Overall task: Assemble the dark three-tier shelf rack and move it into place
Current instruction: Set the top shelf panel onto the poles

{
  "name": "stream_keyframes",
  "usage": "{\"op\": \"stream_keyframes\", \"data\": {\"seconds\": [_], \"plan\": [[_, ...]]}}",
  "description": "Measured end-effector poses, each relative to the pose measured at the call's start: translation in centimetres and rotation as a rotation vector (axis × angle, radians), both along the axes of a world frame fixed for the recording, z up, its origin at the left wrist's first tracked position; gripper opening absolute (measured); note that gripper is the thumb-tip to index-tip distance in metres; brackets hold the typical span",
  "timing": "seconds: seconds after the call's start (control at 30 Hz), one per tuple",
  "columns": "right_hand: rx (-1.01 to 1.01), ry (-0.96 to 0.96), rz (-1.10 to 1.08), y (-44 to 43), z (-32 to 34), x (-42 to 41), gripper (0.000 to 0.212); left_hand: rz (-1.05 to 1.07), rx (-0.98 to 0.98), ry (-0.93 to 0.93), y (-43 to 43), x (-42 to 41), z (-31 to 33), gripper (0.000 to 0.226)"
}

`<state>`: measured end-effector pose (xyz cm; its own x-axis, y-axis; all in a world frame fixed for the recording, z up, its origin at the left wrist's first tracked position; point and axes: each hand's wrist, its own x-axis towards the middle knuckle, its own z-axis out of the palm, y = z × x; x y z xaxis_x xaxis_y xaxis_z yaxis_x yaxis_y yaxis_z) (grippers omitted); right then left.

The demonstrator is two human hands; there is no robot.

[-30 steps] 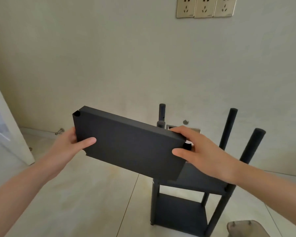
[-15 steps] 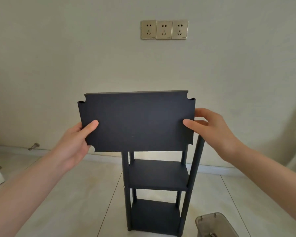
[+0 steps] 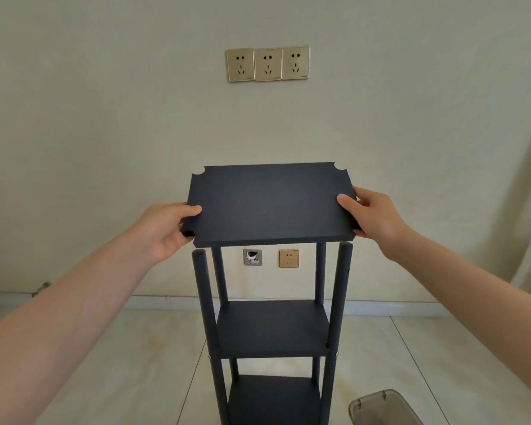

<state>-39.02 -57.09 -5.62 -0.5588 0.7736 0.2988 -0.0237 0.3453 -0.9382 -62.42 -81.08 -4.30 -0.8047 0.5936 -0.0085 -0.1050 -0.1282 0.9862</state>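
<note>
Shift: shelf panel [image 3: 270,207] tipped from upright to nearly flat, just above rack [image 3: 272,329] posts.
Fingers: left hand [image 3: 166,231] and right hand [image 3: 371,216] grip its ends.
Around: grey bin [image 3: 380,407] beside rack; sockets [image 3: 267,64] behind.

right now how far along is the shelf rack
Done: the bottom shelf and middle shelf sit between the four posts. In hand: the left hand and right hand grip the top shelf board by its ends, level over the post tops. Left: seat its notched corners on the posts, then shift it all into place.
</note>
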Motion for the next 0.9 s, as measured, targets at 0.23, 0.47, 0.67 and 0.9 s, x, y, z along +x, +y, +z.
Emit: {"op": "stream_keyframes", "data": {"seconds": [0.23, 0.47, 0.67, 0.9], "plan": [[-0.144, -0.070, 0.000, 3.1, -2.1, -2.9, 0.023, 0.020, -0.089, 0.220, 1.9, -2.6, -2.9, 0.011], [-0.398, -0.017, 0.057, 4.2, -5.4, -3.9, 0.018, 0.013, 0.029, -0.004, 3.0, -3.5, -6.0, 0.011], [-0.617, 0.047, 0.090, 4.0, -6.4, -3.7, 0.015, -0.024, 0.085, -0.105, 3.2, -3.5, -7.6, 0.017], [-0.681, 0.102, 0.099, 4.1, -6.9, -3.4, 0.020, -0.018, 0.093, -0.136, 3.2, -3.4, -8.6, 0.014]]}}
